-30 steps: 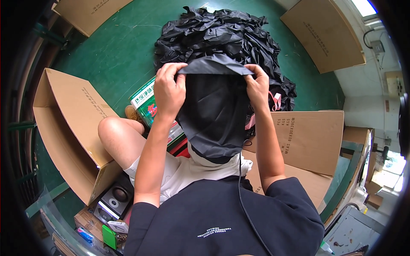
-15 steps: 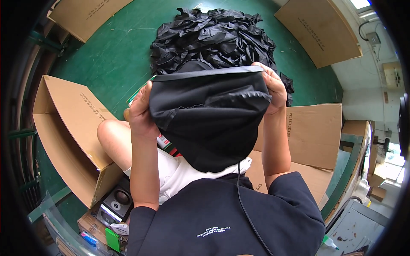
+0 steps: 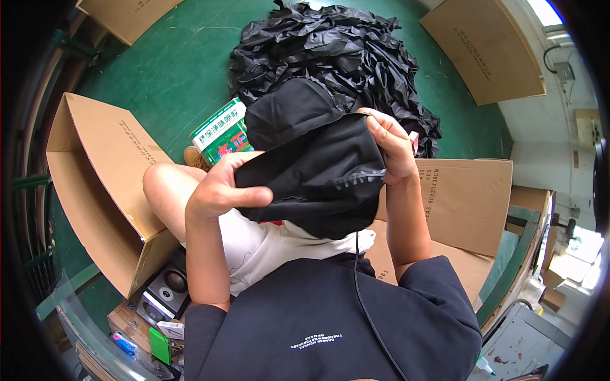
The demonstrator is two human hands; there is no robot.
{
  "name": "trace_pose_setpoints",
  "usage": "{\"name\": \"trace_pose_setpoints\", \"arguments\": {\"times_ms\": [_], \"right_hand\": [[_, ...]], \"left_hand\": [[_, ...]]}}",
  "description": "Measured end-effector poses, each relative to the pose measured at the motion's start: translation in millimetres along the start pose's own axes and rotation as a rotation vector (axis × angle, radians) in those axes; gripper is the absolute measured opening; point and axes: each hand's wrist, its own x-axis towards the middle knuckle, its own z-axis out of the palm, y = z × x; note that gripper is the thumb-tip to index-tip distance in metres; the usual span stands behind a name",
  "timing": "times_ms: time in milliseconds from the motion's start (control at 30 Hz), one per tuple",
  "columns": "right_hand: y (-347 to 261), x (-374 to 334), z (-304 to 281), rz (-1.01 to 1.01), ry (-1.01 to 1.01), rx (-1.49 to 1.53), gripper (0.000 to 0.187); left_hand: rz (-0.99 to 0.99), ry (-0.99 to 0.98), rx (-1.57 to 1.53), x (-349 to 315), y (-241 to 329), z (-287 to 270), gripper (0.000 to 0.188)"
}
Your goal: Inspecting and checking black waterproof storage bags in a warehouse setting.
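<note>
One limp, likely light black fabric piece (image 3: 311, 165) suits edge holds, the left hand's (image 3: 219, 189) and right hand's (image 3: 397, 152) fingers (image 3: 257, 197) pinching opposite sides.

Wears a near-black, short-sleeved top (image 3: 286, 298), smooth and loosely cut, with a wide left sleeve (image 3: 203, 336) and a matching right sleeve (image 3: 438, 286), hemmed straight above bare forearms. Bears small lines of white lettering (image 3: 318, 341) across the front, upside down in the head view. Carries a thin black cord (image 3: 368, 324), curving over the right side of the top toward the lower edge. Dressed below in white shorts (image 3: 254, 244), softly creased. Ends in an ungloved left hand (image 3: 219, 187) and an equally ungloved right hand (image 3: 394, 149). Shows part of a tan shoe (image 3: 196, 157) beyond the bare left knee (image 3: 164, 181).
</note>
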Motion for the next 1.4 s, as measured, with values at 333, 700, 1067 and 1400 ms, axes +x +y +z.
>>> {"name": "trace_pose_setpoints", "arguments": {"times_ms": [333,700,1067,1400], "right_hand": [[-3,-8,-19,0.075,-0.250,0.031,0.027],[19,-16,-32,-0.157,-0.239,0.365,0.024],[0,28,-26,-0.106,-0.155,0.138,0.014],[-21,101,-37,-0.064,0.051,-0.274,0.010]], "left_hand": [[0.344,0.051,-0.839,-8,-44,4,0.043],[0.334,-0.165,-0.790,-23,-59,1,0.055],[-0.182,0.387,0.033,-7,-87,-16,0.018],[0.302,0.246,-1.008,22,-53,-43,0.030]]}}
